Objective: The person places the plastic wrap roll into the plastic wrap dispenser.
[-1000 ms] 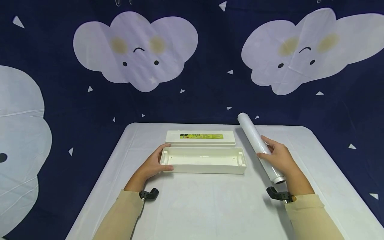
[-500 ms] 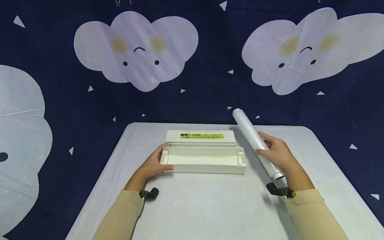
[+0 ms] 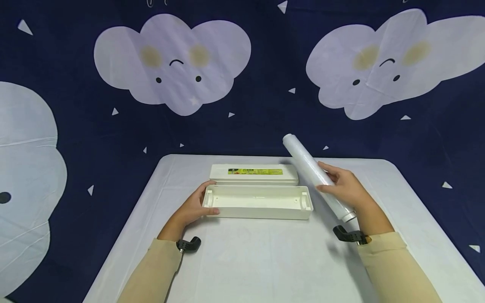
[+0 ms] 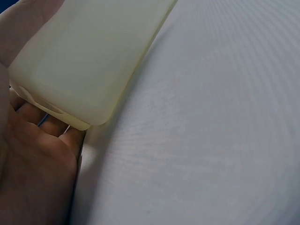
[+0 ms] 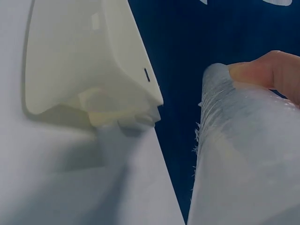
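A long cream plastic box (image 3: pixel 257 213), its top uncovered and its inside bare, lies across the table. My left hand (image 3: pixel 193 207) grips its left end, thumb on the front wall and fingers round the back; the left wrist view shows the box's outer wall (image 4: pixel 93 51) close up. To the right, my right hand (image 3: pixel 345 189) holds a roll of cling film (image 3: pixel 307 166) between thumb and fingers. The roll is tilted, its far end up and to the left, just right of the box. In the right wrist view the film's surface (image 5: pixel 248 154) fills the right side.
Directly behind the box lies a matching cream lid (image 3: pixel 254 179) with a yellow-green label (image 3: pixel 255 171). The white tabletop (image 3: pixel 242 261) ends at the back against a dark blue cloth (image 3: pixel 265 130) printed with clouds.
The right hand has carried the roll of cling film left, towards the box, and its far end has risen and swung left. The left hand and the box have stayed in place.
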Available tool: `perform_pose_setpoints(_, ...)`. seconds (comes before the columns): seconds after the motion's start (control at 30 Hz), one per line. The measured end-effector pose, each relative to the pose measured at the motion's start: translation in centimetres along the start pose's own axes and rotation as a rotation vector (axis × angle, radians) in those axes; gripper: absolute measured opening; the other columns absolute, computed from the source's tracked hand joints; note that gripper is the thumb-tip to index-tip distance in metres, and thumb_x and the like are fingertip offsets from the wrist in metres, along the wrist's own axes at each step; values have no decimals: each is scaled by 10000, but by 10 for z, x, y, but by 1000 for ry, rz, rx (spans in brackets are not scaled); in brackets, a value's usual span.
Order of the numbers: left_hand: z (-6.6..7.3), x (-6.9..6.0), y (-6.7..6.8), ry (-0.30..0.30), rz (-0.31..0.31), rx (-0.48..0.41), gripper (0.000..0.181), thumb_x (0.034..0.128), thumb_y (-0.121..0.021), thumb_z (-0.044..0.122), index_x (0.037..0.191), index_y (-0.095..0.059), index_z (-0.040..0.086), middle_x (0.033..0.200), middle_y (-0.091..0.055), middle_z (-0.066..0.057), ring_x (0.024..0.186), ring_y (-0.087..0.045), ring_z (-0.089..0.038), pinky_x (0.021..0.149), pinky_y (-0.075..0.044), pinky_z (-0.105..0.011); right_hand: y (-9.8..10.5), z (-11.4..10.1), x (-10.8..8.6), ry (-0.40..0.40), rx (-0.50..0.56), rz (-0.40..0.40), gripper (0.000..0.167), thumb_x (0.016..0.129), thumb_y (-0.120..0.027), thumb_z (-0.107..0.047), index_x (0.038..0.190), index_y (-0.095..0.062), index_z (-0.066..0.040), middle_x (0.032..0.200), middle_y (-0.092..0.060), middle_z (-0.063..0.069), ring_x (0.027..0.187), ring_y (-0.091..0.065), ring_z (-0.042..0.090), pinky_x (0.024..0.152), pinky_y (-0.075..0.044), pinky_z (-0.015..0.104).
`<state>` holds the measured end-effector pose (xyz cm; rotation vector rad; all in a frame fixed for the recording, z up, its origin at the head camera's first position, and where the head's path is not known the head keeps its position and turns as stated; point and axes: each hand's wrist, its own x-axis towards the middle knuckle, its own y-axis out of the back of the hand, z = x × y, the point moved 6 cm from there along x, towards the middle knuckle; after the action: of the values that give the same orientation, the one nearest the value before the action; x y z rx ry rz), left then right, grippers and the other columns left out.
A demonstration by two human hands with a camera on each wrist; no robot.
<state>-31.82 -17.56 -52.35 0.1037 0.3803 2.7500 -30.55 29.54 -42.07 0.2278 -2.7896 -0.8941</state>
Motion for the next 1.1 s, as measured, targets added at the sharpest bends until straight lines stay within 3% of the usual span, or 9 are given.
perform_pose_setpoints(0.37, 0, 2, 0, -11, -7, -11, 1065, 723, -994, 126, 1596, -391, 219, 1514, -496, -155, 1265, -551, -364, 1090, -394, -558, -9, -13, 9, 18, 81, -50, 832, 872, -859, -56, 1593, -445, -47, 1358, -635, 263, 1141, -633, 317, 802, -558, 248)
perform_pose_setpoints(0.8, -1, 2, 1, -12, 1, -2, 1075, 712, -1005, 146, 1593, -394, 217, 1490, -513, -160, 1251, -555, -361, 1084, -400, -553, -20, -22, 13, 78, 161, -124, 800, 862, -846, 8, 1567, -467, -3, 1345, -640, 265, 1096, -653, 261, 804, -578, 280)
perform_pose_setpoints(1.1, -5, 2, 1, 1, -3, -10, 1075, 723, -997, 138, 1602, -383, 222, 1495, -508, -164, 1265, -545, -365, 1092, -389, -554, -27, -27, 17, 106, 171, -168, 804, 861, -855, 7, 1566, -471, -6, 1334, -647, 260, 1089, -652, 327, 790, -592, 326)
